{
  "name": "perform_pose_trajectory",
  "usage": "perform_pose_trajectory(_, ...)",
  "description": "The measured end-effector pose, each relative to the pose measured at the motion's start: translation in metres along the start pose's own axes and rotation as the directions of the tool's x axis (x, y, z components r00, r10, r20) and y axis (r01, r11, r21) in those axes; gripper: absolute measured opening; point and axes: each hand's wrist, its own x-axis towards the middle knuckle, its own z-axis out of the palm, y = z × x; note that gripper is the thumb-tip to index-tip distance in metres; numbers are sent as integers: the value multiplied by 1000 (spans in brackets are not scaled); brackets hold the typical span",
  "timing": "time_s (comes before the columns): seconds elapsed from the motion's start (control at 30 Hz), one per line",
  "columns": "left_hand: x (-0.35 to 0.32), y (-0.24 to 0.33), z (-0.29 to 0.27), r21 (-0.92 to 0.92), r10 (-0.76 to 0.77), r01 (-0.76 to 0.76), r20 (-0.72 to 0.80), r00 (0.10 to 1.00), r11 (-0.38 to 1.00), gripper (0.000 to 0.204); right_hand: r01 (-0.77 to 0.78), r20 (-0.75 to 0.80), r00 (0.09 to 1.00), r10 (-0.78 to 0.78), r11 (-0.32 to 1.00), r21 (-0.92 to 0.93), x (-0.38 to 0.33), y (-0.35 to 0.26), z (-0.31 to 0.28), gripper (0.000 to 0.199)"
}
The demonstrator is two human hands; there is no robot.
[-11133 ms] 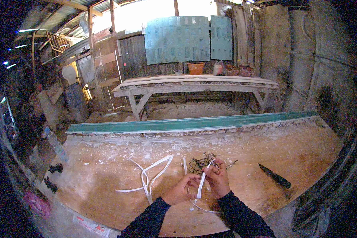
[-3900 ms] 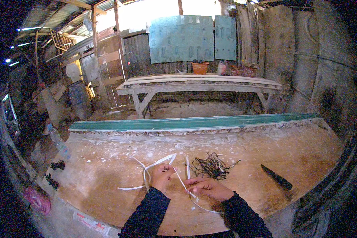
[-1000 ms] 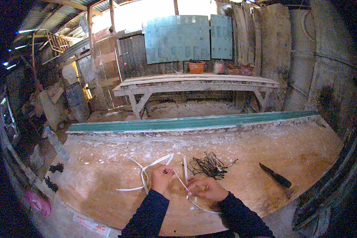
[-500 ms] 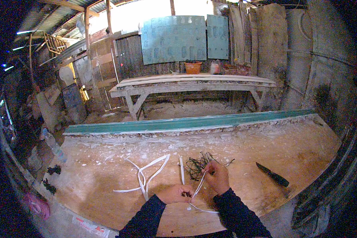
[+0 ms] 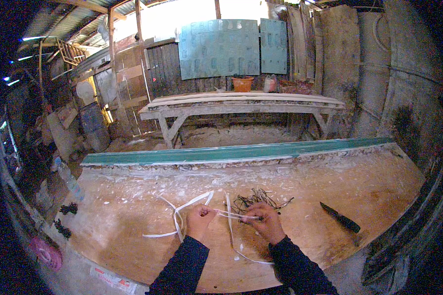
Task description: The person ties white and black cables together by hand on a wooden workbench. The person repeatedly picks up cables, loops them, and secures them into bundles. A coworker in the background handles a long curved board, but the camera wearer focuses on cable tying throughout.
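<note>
The strip [image 5: 237, 216] is left of the knife [image 5: 340, 218].

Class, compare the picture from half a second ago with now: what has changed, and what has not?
The left hand has moved left and away from the person; the right hand has shifted only slightly. The white strip between them, slanting before, now runs nearly level. Neither hand appears to have let go. The knife, dark strands and green rail stayed put.
</note>
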Motion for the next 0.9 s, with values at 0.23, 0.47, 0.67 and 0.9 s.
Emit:
perform_pose_trajectory(0.23, 0, -1, -2, -84, 12, -13, -9, 1000, 996, 6, -93, 412, 893, -180, 823, 560, -9, -28, 21, 17)
perform_pose_trajectory(0.47, -10, 4, 7, 74, 163, -175, 146, 976, 982, 2, -110, 410, 909, -75, 906, 410, -11, -19, 15, 12)
perform_pose_trajectory(0.67, -15, 3, 7, -67, 51, -18, 533, 844, 998, 5, -316, 128, 947, 294, 789, 527, -4, 0, 16, 13)
perform_pose_trajectory(0.9, -35, 6, 19, -303, 310, -79, 873, 376, 950, 14, -263, -275, 935, 224, 958, -113, 2, -6, 1, 18)
